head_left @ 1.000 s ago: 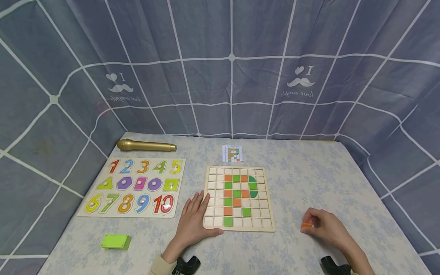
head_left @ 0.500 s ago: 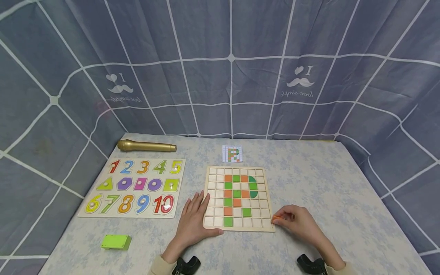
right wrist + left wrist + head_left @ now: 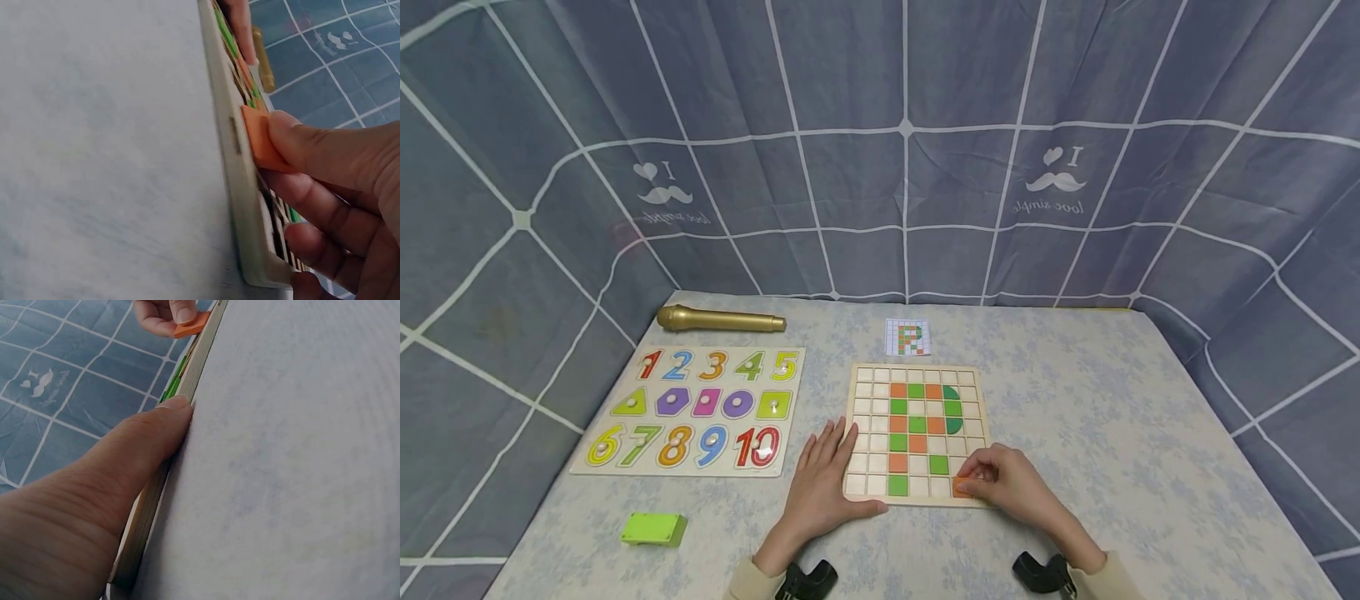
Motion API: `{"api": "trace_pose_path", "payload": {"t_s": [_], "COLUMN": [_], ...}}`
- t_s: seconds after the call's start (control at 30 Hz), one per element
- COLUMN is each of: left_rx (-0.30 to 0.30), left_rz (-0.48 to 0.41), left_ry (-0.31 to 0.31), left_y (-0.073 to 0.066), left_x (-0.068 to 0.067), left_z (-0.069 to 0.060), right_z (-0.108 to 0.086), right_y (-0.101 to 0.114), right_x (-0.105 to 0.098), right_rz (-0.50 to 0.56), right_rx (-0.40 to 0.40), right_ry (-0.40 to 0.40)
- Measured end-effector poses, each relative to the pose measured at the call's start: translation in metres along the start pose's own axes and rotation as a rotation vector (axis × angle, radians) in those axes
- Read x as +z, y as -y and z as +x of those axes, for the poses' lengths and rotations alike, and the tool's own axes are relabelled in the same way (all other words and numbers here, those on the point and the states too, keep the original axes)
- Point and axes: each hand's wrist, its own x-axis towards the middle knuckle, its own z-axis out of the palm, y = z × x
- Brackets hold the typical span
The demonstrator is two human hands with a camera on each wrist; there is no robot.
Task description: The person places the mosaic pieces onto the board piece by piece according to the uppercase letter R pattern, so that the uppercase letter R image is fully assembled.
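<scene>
A wooden grid board (image 3: 867, 465) lies mid-table, with orange and green square tiles and two rounded green tiles set in its cells. My left hand (image 3: 822, 483) rests with spread fingers on the board's left edge, its thumb along the near edge. Between thumb and fingers, my right hand (image 3: 1011, 487) pinches an orange square tile (image 3: 262, 139) at the bottom row, toward the right corner. The tile looks tilted against the board in the right wrist view. Behind the board lies a small pattern card (image 3: 907, 337) printed with a similar coloured grid.
To the left lies a number and shape puzzle board (image 3: 688, 429), with a gold microphone (image 3: 722, 319) behind it. A lime green block (image 3: 653, 528) sits near the front left. Grey-blue checked curtain (image 3: 850, 183) encloses the table's back and sides.
My right hand has moved left from the bare tabletop to the board's lower right, carrying the orange tile. The left hand has stayed in place.
</scene>
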Motion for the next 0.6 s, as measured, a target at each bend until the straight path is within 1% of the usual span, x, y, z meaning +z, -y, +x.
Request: {"api": "trace_pose_path", "payload": {"t_s": [0.07, 0.27, 0.47, 0.6], "left_rx": [0.002, 0.001, -0.003, 0.001], "left_rz": [-0.001, 0.006, 0.002, 0.002], "left_ry": [-0.001, -0.002, 0.002, -0.003], "left_y": [0.0000, -0.0004, -0.0010, -0.0009], "left_x": [0.0003, 0.0004, -0.0004, -0.0004], "left_z": [0.0003, -0.0001, -0.0004, 0.0002], "right_z": [0.0002, -0.0019, -0.0057, -0.0065], "right_y": [-0.0001, -0.0005, -0.0015, -0.0026], "right_x": [0.0007, 0.0002, -0.0010, -0.0028], "right_rz": [-0.016, -0.119, -0.204, -0.224], "right_rx": [-0.017, -0.118, -0.187, -0.226], "right_ry": [-0.002, -0.052, -0.073, -0.088]}}
